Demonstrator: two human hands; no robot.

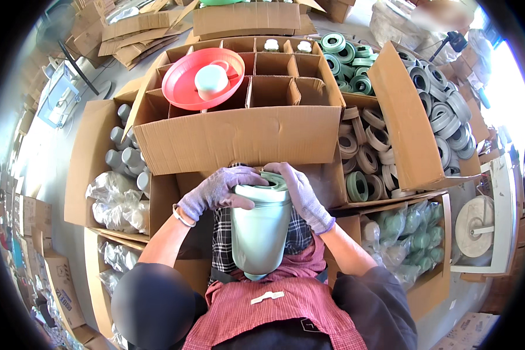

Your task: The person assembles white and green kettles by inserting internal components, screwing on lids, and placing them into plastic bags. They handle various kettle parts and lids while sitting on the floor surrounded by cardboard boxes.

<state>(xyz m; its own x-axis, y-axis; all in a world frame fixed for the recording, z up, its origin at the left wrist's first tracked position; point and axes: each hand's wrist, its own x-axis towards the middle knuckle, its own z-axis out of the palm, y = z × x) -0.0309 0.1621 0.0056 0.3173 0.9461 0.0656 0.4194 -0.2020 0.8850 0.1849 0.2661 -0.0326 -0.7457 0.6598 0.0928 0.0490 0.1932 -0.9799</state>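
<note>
A pale green, smooth canister (259, 236) stands upright in front of my lap, its narrower end toward me. A green ring collar (272, 182) sits at its top, with a round opening partly hidden by my fingers. My left hand (223, 188), in a grey-purple knit glove, closes over the left side of the collar, thumb along its near side. My right hand (304, 197), gloved alike, wraps the collar's right side, fingertips bent over the top edge. Whether the collar is fixed to the canister, I cannot tell.
Ahead stands a divided carton (239, 137) with a red basin (175, 81) holding a white cup-like part (211, 80). Boxes of green and grey rings (367, 166) are at right, with bagged green parts (411, 227) below. Grey cups (133, 158) fill a left box.
</note>
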